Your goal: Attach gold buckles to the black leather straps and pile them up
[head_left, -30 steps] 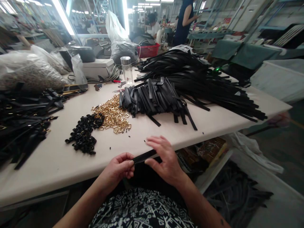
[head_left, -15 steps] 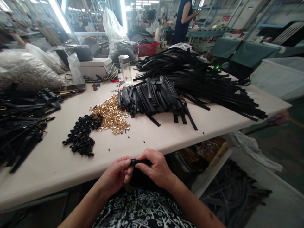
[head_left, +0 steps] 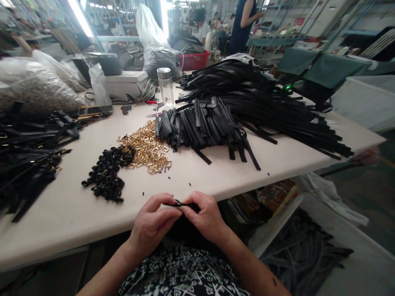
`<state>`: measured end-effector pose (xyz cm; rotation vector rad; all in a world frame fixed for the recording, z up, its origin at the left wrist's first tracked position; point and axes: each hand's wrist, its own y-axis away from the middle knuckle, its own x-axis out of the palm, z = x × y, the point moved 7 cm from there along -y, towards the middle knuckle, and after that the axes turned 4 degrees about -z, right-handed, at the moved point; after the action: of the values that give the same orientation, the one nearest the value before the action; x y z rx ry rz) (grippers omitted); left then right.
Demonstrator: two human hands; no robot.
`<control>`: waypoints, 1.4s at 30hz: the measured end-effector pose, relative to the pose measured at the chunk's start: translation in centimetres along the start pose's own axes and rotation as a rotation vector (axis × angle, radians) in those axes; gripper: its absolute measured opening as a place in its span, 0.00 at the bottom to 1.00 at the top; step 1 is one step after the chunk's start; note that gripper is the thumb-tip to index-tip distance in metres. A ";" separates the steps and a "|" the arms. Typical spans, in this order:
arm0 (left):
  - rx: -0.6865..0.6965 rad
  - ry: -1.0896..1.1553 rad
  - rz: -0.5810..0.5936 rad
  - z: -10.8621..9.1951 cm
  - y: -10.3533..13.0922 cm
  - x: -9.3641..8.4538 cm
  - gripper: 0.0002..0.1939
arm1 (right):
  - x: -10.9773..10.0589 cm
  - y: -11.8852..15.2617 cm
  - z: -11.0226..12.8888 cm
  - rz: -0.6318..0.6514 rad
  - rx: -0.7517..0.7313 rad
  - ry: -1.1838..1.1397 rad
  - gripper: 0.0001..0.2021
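Both hands meet in front of the table's near edge, at the bottom centre of the head view. A thin black strap (head_left: 176,204) runs between them. My left hand (head_left: 154,222) pinches its left part, thumb and fingers pressed together. My right hand (head_left: 205,216) grips its right part, with the end hidden under the fingers. Beyond the hands lie a heap of small black loops (head_left: 108,174), a pile of gold metal buckles (head_left: 145,146) and a stack of short black straps (head_left: 200,127).
Long black strips (head_left: 247,88) cover the table's (head_left: 173,185) back right. A glass bottle (head_left: 166,92) stands behind the buckles. More black straps (head_left: 33,152) lie at left, near plastic bags (head_left: 37,82). A white bin (head_left: 342,246) stands below right. A person (head_left: 242,26) stands behind.
My left hand has turned over, its fingers now on top of the strap, where before it held the piece from the side. More of the strap shows flat between the hands. The view has shifted slightly.
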<state>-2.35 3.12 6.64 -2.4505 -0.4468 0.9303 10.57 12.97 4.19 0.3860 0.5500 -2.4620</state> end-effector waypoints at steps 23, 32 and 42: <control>-0.943 0.661 0.024 5.6 2.5 2.2 0.16 | 1.9 -0.3 2.0 -0.005 -0.162 -0.045 0.05; -0.830 0.538 0.104 5.2 1.0 2.2 0.13 | 2.3 -0.5 0.7 0.052 -0.165 -0.043 0.05; -0.640 -0.257 -0.109 9.4 2.5 -9.1 0.09 | 0.0 -1.4 -2.0 -0.029 -0.153 0.116 0.06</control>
<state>-15.02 -0.08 3.96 -2.8214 -1.1020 1.2021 10.06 14.93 2.86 0.4637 0.7928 -2.4163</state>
